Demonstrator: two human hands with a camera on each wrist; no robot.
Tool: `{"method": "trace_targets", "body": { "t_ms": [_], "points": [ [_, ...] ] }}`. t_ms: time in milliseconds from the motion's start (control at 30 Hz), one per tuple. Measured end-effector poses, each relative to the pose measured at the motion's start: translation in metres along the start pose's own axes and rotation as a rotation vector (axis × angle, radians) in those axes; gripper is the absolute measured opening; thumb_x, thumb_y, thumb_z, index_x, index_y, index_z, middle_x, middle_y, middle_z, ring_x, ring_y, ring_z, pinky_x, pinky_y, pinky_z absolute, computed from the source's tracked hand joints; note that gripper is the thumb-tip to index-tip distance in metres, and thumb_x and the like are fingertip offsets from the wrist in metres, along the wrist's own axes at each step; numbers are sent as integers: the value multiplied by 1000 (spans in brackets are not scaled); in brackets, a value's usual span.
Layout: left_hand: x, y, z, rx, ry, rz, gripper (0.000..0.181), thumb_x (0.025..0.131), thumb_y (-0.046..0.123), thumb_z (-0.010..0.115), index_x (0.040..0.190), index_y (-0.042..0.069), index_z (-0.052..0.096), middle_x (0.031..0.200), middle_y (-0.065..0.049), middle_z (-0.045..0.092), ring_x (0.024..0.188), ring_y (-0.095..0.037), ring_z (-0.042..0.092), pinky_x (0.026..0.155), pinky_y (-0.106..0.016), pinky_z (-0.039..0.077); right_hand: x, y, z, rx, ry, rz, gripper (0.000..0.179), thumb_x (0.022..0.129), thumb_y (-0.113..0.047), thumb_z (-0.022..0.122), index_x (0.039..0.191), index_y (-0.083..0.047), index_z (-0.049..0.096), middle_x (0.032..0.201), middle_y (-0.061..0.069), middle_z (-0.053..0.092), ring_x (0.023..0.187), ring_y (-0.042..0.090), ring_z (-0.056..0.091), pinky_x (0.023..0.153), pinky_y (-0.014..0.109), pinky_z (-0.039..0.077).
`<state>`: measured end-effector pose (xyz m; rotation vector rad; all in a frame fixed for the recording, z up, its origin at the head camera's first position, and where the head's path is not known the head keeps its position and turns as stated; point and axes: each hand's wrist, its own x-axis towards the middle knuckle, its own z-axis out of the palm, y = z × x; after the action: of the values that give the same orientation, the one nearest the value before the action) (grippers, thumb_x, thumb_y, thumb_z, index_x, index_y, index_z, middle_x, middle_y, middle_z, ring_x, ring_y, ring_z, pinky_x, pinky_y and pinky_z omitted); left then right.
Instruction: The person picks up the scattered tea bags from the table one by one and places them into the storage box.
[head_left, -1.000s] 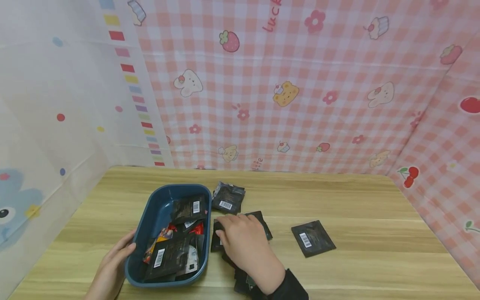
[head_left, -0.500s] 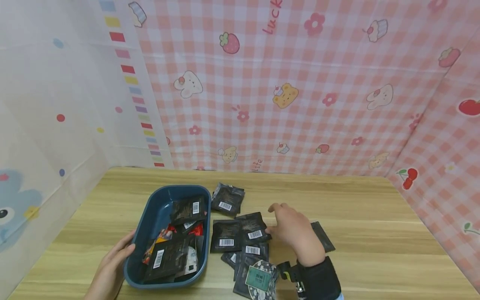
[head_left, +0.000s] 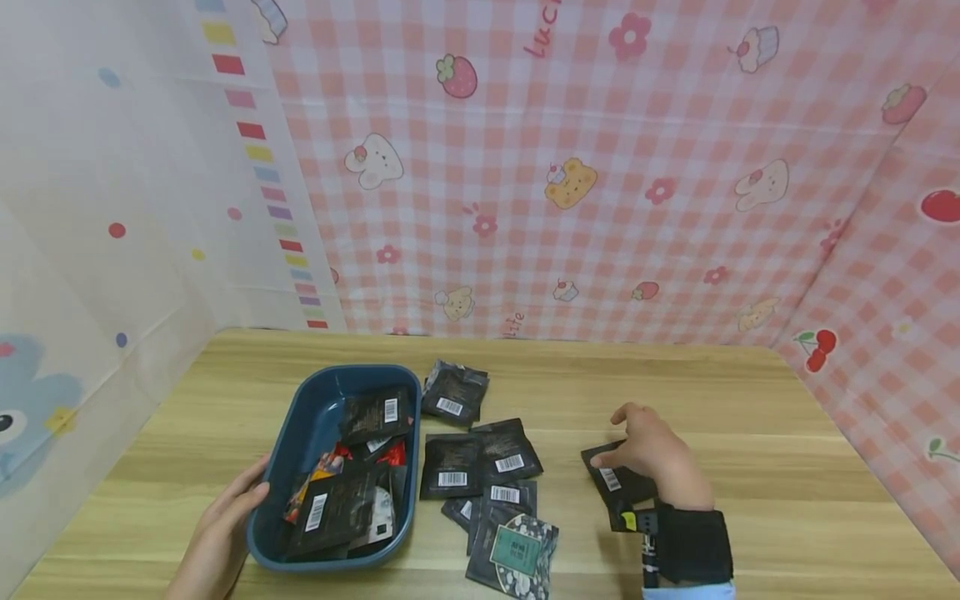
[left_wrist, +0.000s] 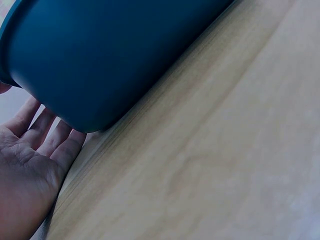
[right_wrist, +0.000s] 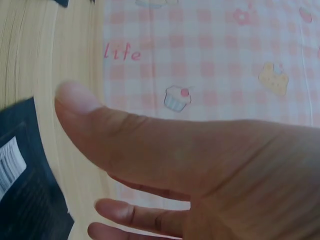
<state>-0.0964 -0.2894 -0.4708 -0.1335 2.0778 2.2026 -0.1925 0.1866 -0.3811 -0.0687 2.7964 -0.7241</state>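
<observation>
A deep blue plastic bin (head_left: 315, 429) holds several black barcoded sachets (head_left: 337, 517) and a few colourful packets (head_left: 324, 475). My left hand (head_left: 217, 533) rests against the bin's left side. In the left wrist view its fingers lie nearly straight along the bin wall (left_wrist: 115, 65). To the right, my right hand (head_left: 660, 458) is over a lone black sachet (head_left: 609, 480) lying on the table and hides part of it. Thumb and fingers are spread in the right wrist view, and that sachet (right_wrist: 35, 185) lies beyond the thumb tip, with nothing gripped.
Between bin and right hand lie overlapping black sachets (head_left: 453, 462) and one with a green label and floral print (head_left: 517, 550). Another small pile (head_left: 456, 392) sits by the bin's far right corner. A pink checked cloth (head_left: 510, 208) hangs behind the wooden table (head_left: 712, 400).
My right hand has moved right, from the middle sachets to the lone sachet, uncovering the pile and the green-labelled sachet. The left hand has stayed at the bin.
</observation>
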Motion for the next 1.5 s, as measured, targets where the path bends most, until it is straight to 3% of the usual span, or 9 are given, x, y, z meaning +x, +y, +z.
{"method": "trace_targets", "body": {
  "t_ms": [233,400,567,800,833,1000,1133,1367,1500],
  "points": [
    [2,1,2,19,37,-32,58,102,28,34,151,4,13,115,34,48,104,12,50,81,-12,46,7,10,4,-42,25,39,80,62,-29,84,120,13,46,117,36,47,101,44,44,83,55,46],
    [3,1,2,67,63,-64,61,101,32,35,151,6,13,116,33,44,103,16,47,92,-24,39,13,14,14,-47,30,63,83,57,-24,87,118,12,45,112,32,47,97,41,41,81,51,44],
    [4,0,0,68,67,-70,62,101,33,35,152,6,12,116,34,44,103,16,47,87,-19,41,15,18,19,-6,45,103,88,56,-21,87,123,12,41,114,33,40,98,43,36,79,52,42],
    [2,0,2,72,63,-75,60,101,34,35,152,9,14,120,31,42,103,19,44,92,-19,39,10,12,6,76,163,141,60,72,2,72,122,13,41,111,37,41,86,42,49,74,51,48],
    [2,-1,1,72,63,-72,60,101,33,35,152,9,14,118,34,44,103,18,46,85,-14,39,8,8,2,85,182,134,57,75,4,68,124,13,40,112,40,43,86,43,51,74,51,49],
    [2,-1,-1,28,51,-50,58,102,29,35,151,7,14,113,37,47,103,13,49,81,-13,45,-2,-12,-10,77,241,88,49,82,1,63,126,10,46,120,41,53,92,42,57,73,49,50],
    [3,-3,-2,4,44,-34,57,102,28,35,151,7,15,115,35,46,104,13,49,81,-12,46,-9,-23,-14,63,308,61,39,82,-2,64,119,7,56,113,35,61,90,40,59,71,48,50],
    [2,-5,-2,-24,36,5,47,102,24,35,148,17,28,119,35,45,106,16,47,81,-9,45,-21,-42,-19,28,416,-16,26,84,-4,64,108,3,67,103,28,67,87,36,60,71,48,49],
    [1,-3,-1,-39,27,7,48,102,23,35,148,13,25,117,36,48,105,13,50,81,-11,48,-27,-57,-17,-10,488,-74,20,84,-6,65,102,0,71,100,25,71,84,34,63,69,48,51]
  ]
}}
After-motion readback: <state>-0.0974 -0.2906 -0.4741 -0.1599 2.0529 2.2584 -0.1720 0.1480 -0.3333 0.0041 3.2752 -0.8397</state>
